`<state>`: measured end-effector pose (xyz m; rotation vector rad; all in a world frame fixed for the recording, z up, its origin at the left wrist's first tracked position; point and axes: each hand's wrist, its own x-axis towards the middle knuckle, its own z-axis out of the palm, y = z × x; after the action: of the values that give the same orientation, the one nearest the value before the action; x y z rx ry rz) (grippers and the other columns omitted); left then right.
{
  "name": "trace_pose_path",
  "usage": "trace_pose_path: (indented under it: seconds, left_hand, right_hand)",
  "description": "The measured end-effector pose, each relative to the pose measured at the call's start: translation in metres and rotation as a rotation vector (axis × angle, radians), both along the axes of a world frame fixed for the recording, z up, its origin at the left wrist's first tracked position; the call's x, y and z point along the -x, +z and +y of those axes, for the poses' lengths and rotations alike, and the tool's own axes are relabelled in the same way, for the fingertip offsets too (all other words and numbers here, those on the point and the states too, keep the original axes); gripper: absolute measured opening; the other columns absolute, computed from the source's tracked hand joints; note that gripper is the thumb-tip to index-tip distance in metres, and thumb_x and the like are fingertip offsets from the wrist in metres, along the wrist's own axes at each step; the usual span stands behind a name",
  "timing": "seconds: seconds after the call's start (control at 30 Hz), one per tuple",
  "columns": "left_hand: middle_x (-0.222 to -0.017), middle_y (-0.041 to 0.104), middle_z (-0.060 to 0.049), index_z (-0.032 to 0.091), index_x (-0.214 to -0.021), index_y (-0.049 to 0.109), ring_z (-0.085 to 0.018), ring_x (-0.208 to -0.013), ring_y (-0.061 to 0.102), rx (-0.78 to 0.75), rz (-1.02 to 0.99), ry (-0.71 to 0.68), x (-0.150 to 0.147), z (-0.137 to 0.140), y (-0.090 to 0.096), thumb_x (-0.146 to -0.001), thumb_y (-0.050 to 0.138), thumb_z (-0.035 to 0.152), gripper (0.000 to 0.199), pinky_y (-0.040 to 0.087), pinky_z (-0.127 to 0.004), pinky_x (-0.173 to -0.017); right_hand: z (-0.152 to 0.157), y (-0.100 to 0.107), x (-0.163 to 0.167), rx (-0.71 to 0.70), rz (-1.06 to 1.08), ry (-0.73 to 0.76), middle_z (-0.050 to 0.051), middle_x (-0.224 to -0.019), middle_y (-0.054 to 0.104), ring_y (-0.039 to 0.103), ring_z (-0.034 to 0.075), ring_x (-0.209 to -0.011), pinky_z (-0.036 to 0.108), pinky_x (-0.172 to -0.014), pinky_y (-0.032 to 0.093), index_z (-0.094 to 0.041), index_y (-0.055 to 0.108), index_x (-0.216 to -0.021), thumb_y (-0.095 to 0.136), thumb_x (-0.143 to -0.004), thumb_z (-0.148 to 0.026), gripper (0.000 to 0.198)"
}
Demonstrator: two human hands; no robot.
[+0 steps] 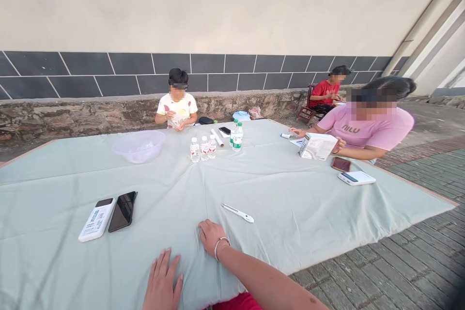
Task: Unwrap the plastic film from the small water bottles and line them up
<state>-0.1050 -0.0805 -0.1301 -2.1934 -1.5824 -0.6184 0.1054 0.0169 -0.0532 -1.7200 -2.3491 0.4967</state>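
Note:
My left hand (163, 278) lies palm down on the pale grey-green tablecloth (269, 242) near the front edge, its fingers stretched out and slightly spread. Ahead and to its right, my right hand (211, 237), with a silver bangle at the wrist, rests on the cloth with its fingers curled in; nothing shows in it. A white pen (238, 212) lies just beyond the right hand, not touched. To the left of both hands, a white power bank (97, 220) lies beside a black phone (123, 211).
Across the table are a translucent purple basin (139, 147), several water bottles (204, 149) and a paper roll (217, 137). A person in pink at the right holds a white box (317, 146) near a phone (341, 164) and another power bank (356, 178). Two other people sit farther back.

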Motion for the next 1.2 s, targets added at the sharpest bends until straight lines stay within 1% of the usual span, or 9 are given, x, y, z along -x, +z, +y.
trace_pose_path:
  seconds: [0.23,0.33,0.5,0.63,0.77,0.97,1.03,1.1,1.2]
  left_hand:
    - [-0.132,0.057,-0.009,0.023,-0.118,0.064,-0.026,-0.123,0.05,0.09,-0.03,0.048,-0.004,-0.004,0.008,-0.084,0.047,0.031,0.038,0.043,-0.045,-0.099]
    - [-0.133,0.057,-0.01,0.023,-0.119,0.063,-0.026,-0.124,0.05,0.103,-0.049,0.049,-0.006,-0.006,0.011,-0.085,0.047,0.032,0.038,0.043,-0.046,-0.1]
    - [-0.133,0.056,-0.011,0.022,-0.118,0.063,-0.028,-0.123,0.05,0.088,-0.055,0.035,-0.006,-0.006,0.014,-0.085,0.047,0.031,0.038,0.043,-0.047,-0.099]
    - [-0.131,0.058,-0.011,0.023,-0.117,0.064,-0.027,-0.122,0.052,0.053,-0.025,0.038,-0.006,-0.006,0.015,-0.084,0.048,0.031,0.037,0.045,-0.045,-0.097]
    - [-0.131,0.058,-0.01,0.023,-0.118,0.063,-0.026,-0.122,0.052,0.056,-0.024,0.04,-0.007,-0.007,0.017,-0.084,0.049,0.03,0.037,0.044,-0.044,-0.097]
    - [-0.132,0.057,-0.01,0.024,-0.119,0.063,-0.025,-0.122,0.052,0.031,0.023,0.036,-0.005,-0.007,0.019,-0.084,0.049,0.031,0.038,0.044,-0.043,-0.097]
    - [-0.132,0.058,-0.009,0.025,-0.119,0.063,-0.025,-0.122,0.051,0.029,0.036,0.025,-0.002,-0.006,0.013,-0.084,0.049,0.032,0.039,0.044,-0.041,-0.097]
    - [-0.131,0.059,-0.007,0.026,-0.119,0.063,-0.024,-0.122,0.052,0.044,0.032,0.015,0.0,-0.005,0.002,-0.083,0.049,0.032,0.039,0.044,-0.04,-0.096]
    - [-0.127,0.062,-0.007,0.027,-0.115,0.066,-0.026,-0.12,0.054,0.078,-0.035,0.061,-0.006,-0.005,-0.016,-0.08,0.049,0.028,0.038,0.046,-0.043,-0.095]
  right_hand:
    - [0.001,0.002,0.002,0.023,-0.004,-0.001,0.01,-0.107,0.065,0.064,0.026,-0.093,0.035,-0.078,0.044,-0.025,0.061,-0.108,0.036,-0.086,-0.022,0.033]
    - [0.0,0.003,0.002,0.028,0.0,-0.003,0.01,-0.108,0.064,0.063,0.025,-0.095,0.034,-0.079,0.043,-0.025,0.061,-0.109,0.037,-0.086,-0.022,0.033]
    - [0.0,0.005,0.002,0.034,0.007,-0.004,0.01,-0.108,0.064,0.063,0.025,-0.096,0.034,-0.079,0.042,-0.024,0.061,-0.108,0.036,-0.086,-0.021,0.034]
    - [0.001,0.004,0.002,0.034,0.016,0.0,0.01,-0.107,0.065,0.063,0.026,-0.095,0.035,-0.079,0.043,-0.026,0.061,-0.107,0.036,-0.085,-0.019,0.034]
    - [0.002,0.003,0.001,0.035,0.049,0.002,0.01,-0.106,0.065,0.063,0.027,-0.096,0.036,-0.079,0.043,-0.026,0.062,-0.104,0.038,-0.084,-0.018,0.033]
    - [0.004,0.006,0.001,0.069,0.161,-0.073,0.006,-0.101,0.067,0.063,0.024,-0.091,0.033,-0.077,0.043,-0.025,0.064,-0.099,0.043,-0.081,-0.015,0.029]
    - [0.013,0.011,0.005,0.084,0.219,-0.101,0.004,-0.093,0.068,0.063,0.021,-0.085,0.03,-0.074,0.043,-0.025,0.063,-0.101,0.044,-0.082,-0.015,0.028]
    - [0.031,0.019,0.011,0.093,0.283,-0.115,0.002,-0.087,0.067,0.062,0.018,-0.08,0.028,-0.072,0.043,-0.024,0.062,-0.105,0.044,-0.083,-0.016,0.029]
    - [0.08,0.032,0.029,0.108,0.386,-0.153,0.003,-0.091,0.066,0.06,0.015,-0.08,0.026,-0.074,0.042,-0.019,0.06,-0.111,0.047,-0.083,-0.015,0.031]
